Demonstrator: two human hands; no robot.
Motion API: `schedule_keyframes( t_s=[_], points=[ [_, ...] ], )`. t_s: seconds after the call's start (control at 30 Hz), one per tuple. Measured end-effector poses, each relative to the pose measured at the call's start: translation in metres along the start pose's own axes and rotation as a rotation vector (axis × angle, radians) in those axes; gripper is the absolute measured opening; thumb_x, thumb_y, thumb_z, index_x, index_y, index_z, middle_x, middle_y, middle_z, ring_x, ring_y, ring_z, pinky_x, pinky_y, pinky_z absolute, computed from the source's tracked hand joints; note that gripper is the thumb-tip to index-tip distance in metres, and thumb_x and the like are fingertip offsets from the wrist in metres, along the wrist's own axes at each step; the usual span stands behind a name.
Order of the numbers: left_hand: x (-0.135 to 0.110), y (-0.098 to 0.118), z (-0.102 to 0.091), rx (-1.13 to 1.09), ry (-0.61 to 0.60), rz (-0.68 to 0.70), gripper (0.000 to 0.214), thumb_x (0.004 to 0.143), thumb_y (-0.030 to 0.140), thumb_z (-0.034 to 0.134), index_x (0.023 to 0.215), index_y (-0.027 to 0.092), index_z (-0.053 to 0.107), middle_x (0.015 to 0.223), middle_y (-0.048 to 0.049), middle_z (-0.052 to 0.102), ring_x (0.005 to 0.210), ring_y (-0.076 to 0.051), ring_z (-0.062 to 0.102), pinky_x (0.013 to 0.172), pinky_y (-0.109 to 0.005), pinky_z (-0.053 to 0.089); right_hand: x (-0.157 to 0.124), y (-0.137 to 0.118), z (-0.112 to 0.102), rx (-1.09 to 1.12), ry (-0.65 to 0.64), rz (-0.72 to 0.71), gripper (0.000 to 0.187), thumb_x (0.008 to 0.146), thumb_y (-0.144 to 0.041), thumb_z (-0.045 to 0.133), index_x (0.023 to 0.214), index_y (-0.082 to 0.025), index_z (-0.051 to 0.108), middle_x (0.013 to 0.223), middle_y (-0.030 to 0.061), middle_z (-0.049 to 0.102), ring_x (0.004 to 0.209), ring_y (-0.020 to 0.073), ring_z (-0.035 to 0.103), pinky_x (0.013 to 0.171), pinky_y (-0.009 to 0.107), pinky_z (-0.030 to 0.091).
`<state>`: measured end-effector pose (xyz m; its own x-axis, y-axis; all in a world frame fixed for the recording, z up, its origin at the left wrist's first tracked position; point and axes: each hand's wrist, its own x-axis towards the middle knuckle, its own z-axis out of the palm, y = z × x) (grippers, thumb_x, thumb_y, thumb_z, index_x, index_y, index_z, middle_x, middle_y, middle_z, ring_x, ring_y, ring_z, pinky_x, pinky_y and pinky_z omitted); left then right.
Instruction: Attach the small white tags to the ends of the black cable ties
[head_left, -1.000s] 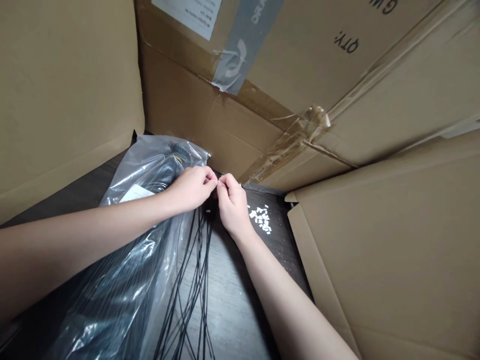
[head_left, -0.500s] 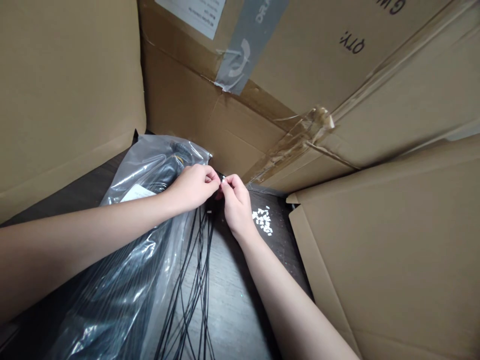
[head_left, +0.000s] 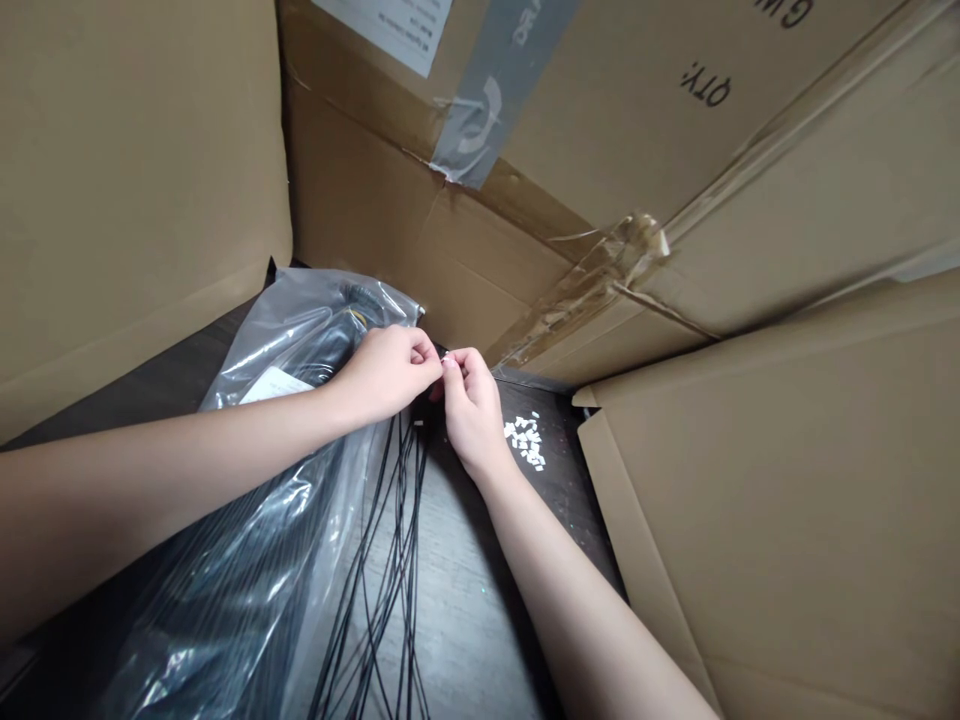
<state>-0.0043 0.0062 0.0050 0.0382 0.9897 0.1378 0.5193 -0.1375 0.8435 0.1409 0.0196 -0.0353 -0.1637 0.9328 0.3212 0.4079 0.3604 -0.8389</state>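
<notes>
My left hand (head_left: 386,372) and my right hand (head_left: 470,403) meet fingertip to fingertip over the far end of a dark table (head_left: 465,620). Both are pinched shut around the end of a thin black cable; a tiny white piece shows between the fingertips. Several thin black cables (head_left: 390,580) run from my hands toward me across the table. A clear plastic bag (head_left: 247,520) filled with more black cables lies under my left forearm. A small heap of white bits (head_left: 527,441) lies just right of my right hand.
Large cardboard boxes wall in the table: one at the left (head_left: 135,170), a taped one behind (head_left: 525,130), and a flap at the right (head_left: 787,500). A white label (head_left: 274,385) shows inside the bag.
My right hand has shifted slightly toward my left hand, closing the small gap between the fingertips. The cables and the bag lie as before.
</notes>
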Motion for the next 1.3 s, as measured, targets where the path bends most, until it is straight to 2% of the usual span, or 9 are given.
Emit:
schedule_keyframes(
  t_s=[0.17,0.37,0.53,0.77,1.03,1.3],
  points=[
    [-0.0006,0.0028,-0.0007,-0.019,-0.033,-0.003,0.015,0.080,0.023,0.059,0.069,0.017,0.066,0.067,-0.0002,0.068,0.068,-0.016,0.062,0.066,-0.028,0.041,0.0007,-0.0014,0.0009,-0.032,0.021,-0.004,0.019,0.098,-0.032,0.039,0.082,-0.024,0.046,0.067,-0.0022,0.058,0.064,0.0163,0.053,0.067,0.032,0.040],
    [0.0004,0.0026,-0.0012,-0.021,-0.047,0.001,0.014,0.080,0.022,0.057,0.069,0.017,0.064,0.065,0.0009,0.065,0.067,-0.015,0.059,0.064,-0.027,0.039,0.0016,-0.0005,0.0007,-0.008,0.024,0.035,0.020,0.097,-0.034,0.040,0.080,-0.024,0.047,0.068,-0.0015,0.059,0.066,0.0163,0.053,0.067,0.032,0.039],
    [0.0021,-0.0019,0.0004,-0.025,-0.050,0.023,0.015,0.079,0.023,0.057,0.070,0.017,0.067,0.069,-0.0004,0.070,0.067,-0.016,0.062,0.065,-0.028,0.041,0.0029,0.0025,0.0007,0.085,0.017,0.060,0.021,0.095,-0.038,0.044,0.079,-0.024,0.047,0.063,-0.0029,0.056,0.062,0.0161,0.052,0.066,0.032,0.040],
    [0.0008,-0.0036,0.0008,-0.017,-0.021,0.023,0.015,0.080,0.025,0.062,0.082,0.017,0.074,0.079,-0.0024,0.077,0.076,-0.017,0.068,0.070,-0.026,0.045,0.0026,0.0007,0.0005,0.151,0.008,0.062,0.021,0.093,-0.040,0.050,0.082,-0.022,0.051,0.063,-0.0050,0.053,0.060,0.0133,0.051,0.062,0.029,0.040],
    [-0.0003,0.0024,-0.0017,0.058,-0.013,0.003,0.016,0.083,0.022,0.061,0.082,0.015,0.076,0.065,-0.0003,0.069,0.065,-0.015,0.062,0.064,-0.027,0.040,0.0027,-0.0019,0.0009,0.215,0.029,0.081,0.021,0.087,-0.041,0.055,0.079,-0.021,0.054,0.066,-0.0039,0.054,0.059,0.0124,0.051,0.060,0.028,0.040],
    [-0.0017,0.0036,-0.0028,0.002,0.012,0.074,0.016,0.082,0.021,0.061,0.077,0.016,0.076,0.057,0.0018,0.062,0.064,-0.015,0.059,0.071,-0.028,0.043,0.0020,-0.0052,-0.0013,0.239,0.027,0.094,0.022,0.084,-0.041,0.056,0.077,-0.020,0.056,0.065,-0.0040,0.054,0.058,0.0116,0.051,0.061,0.027,0.040]
  ],
)
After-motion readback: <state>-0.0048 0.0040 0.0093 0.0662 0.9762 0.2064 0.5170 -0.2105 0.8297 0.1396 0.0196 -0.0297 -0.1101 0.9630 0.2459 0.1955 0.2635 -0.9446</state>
